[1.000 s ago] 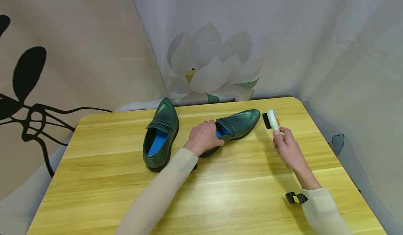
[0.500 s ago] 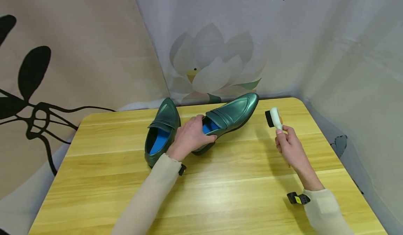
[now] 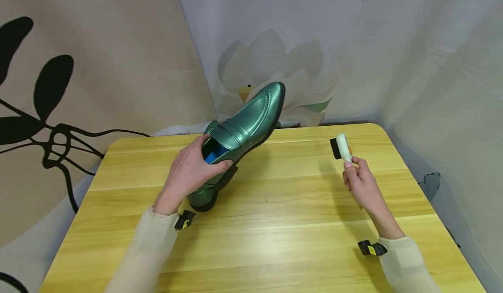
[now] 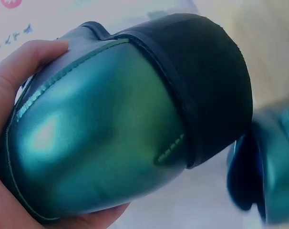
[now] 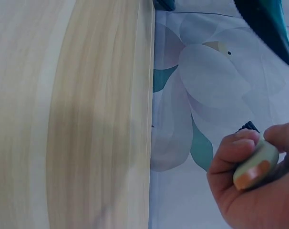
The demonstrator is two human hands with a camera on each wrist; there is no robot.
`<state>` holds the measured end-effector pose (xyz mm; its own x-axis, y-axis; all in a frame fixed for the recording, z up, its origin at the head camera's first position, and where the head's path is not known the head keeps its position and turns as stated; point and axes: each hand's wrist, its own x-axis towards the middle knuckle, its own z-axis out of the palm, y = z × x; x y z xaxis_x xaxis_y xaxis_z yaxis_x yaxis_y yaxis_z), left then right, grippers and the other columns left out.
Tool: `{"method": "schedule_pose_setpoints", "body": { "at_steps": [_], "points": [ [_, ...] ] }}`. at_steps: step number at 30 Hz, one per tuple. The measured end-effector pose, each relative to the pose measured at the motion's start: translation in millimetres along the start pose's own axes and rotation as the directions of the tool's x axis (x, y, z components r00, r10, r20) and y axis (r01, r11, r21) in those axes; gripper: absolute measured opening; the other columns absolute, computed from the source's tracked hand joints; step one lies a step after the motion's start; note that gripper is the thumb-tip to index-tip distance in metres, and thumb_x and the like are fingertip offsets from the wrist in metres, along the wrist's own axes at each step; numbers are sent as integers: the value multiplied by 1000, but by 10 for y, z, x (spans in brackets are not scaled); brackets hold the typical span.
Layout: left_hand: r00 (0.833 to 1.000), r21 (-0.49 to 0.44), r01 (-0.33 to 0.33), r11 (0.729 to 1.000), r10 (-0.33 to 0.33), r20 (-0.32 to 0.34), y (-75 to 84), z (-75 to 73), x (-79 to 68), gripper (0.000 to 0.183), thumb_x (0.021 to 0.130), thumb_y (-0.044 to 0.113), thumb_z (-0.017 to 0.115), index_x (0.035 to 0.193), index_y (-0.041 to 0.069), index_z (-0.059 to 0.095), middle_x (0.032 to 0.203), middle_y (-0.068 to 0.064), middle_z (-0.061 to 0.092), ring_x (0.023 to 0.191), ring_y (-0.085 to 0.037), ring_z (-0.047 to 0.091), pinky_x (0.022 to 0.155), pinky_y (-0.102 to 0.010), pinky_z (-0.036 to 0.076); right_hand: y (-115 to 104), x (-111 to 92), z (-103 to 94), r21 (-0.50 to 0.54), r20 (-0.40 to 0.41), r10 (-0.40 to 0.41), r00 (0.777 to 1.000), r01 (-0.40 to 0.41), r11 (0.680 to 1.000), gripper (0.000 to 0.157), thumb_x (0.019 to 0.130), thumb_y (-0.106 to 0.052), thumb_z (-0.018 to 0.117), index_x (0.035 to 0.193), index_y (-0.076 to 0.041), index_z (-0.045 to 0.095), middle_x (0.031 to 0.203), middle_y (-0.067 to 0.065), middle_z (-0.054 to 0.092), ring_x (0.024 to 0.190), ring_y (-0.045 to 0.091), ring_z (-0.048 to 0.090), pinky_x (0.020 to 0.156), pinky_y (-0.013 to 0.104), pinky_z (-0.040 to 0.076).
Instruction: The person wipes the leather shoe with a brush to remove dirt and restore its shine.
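Observation:
My left hand point(image 3: 192, 168) grips a shiny green loafer point(image 3: 251, 118) by its heel end, thumb on the outer side. The loafer is raised off the table, its toe tilted up and to the right. In the left wrist view its rounded back point(image 4: 97, 129) and black heel point(image 4: 211, 86) fill the frame. Behind it stands a second green loafer point(image 3: 203, 198), mostly hidden in the head view. My right hand point(image 3: 361, 184) pinches the handle of a small white brush point(image 3: 344, 147) with dark bristles, held over the right side of the table. The brush's handle end point(image 5: 254, 171) shows in the right wrist view.
The light wood table point(image 3: 291, 236) has its back edge against a hanging cloth point(image 3: 283, 18) printed with a lotus. More cloth point(image 3: 452, 66) hangs along the right side. Bare wood lies between the loafers and my right hand.
My left hand has lifted the loafer from the table and carried it left, tipping its toe upward, until it covers much of the other loafer. My right hand and the brush have hardly moved.

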<state>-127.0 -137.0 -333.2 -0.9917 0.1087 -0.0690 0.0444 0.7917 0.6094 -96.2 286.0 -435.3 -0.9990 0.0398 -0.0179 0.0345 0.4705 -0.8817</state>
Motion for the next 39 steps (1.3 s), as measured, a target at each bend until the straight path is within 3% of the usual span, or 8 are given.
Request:
{"method": "schedule_pose_setpoints", "body": {
  "at_steps": [8,18,23,29,39],
  "points": [
    [994,-96,83,992,-90,-68,-382,-427,-276,100,88,58,74,161,6,30,146,-24,50,120,-42,51,90,-57,51,-19,12,42,9,9,4,1000,-4,1000,57,114,-34,31,149,11,26,87,9,54,67,16,51,57,26,45],
    [959,-97,235,967,-247,-139,-815,-707,-428,102,93,57,68,161,-3,22,144,-34,44,116,-48,49,83,-56,51,3,16,98,2,25,6,1000,-6,1000,58,114,-35,30,150,11,25,88,10,55,67,17,51,56,27,44],
    [948,-1,283,959,-280,-151,-1077,-706,-461,105,93,61,67,157,-11,25,142,-39,44,113,-50,51,85,-62,49,-7,7,123,5,31,-15,999,15,1000,57,114,-34,31,149,12,26,87,9,55,66,16,51,55,27,44],
    [929,116,352,929,-332,-162,-1352,-626,-413,110,91,65,65,154,-16,26,139,-43,46,113,-53,51,84,-64,47,3,22,131,9,54,-11,998,10,1000,59,114,-35,30,149,11,24,86,8,55,64,14,49,54,27,43],
    [923,203,383,901,-367,-114,-1543,-554,-235,104,89,66,66,142,-19,40,124,-41,53,97,-48,57,70,-55,50,1,11,161,9,81,-10,997,9,1000,61,114,-37,29,150,11,23,86,11,55,64,15,49,52,28,42]
  ]
}}
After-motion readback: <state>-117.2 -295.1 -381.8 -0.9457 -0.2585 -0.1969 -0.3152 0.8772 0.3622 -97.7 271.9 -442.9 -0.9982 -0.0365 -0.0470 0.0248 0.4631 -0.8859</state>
